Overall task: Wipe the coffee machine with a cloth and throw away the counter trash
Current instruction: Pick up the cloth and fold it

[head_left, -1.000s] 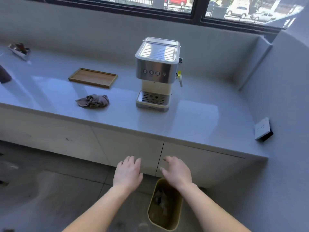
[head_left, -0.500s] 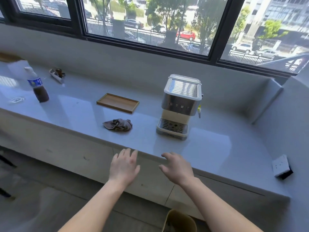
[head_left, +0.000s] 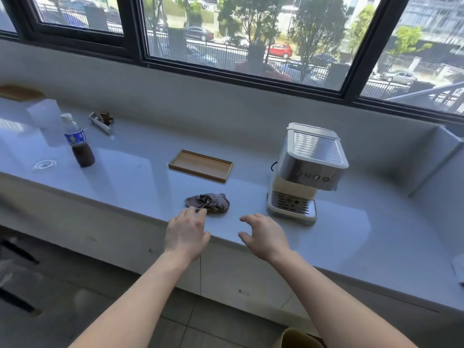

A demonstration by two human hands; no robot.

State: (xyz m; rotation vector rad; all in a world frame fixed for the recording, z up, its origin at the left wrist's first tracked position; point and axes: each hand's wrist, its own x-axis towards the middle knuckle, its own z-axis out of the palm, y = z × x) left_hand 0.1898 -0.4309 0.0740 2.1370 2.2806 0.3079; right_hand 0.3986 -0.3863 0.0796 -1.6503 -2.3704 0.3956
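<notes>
A crumpled brown-grey cloth point(head_left: 209, 202) lies on the pale counter point(head_left: 351, 237), left of a silver and cream coffee machine point(head_left: 305, 173). My left hand point(head_left: 187, 233) hovers open just in front of the cloth, fingertips almost at its near edge. My right hand point(head_left: 263, 233) is open with curled fingers, between the cloth and the machine's drip tray. A yellow trash bin point(head_left: 300, 339) peeks in at the bottom edge, on the floor below the counter. Further left on the counter are a bottle of dark drink point(head_left: 79, 144), a clear plastic wrapper point(head_left: 45, 164) and a small packet of scraps point(head_left: 101, 120).
A shallow wooden tray point(head_left: 200, 165) sits behind the cloth. A white box point(head_left: 44, 116) stands at the far left by the wall. A white socket block point(head_left: 459, 270) lies at the right edge. Windows run along the back wall, and the counter ends at a raised side wall on the right.
The view has lifted from the bin and floor up to the counter. Both hands have risen from over the bin to the counter's front edge, close to the cloth.
</notes>
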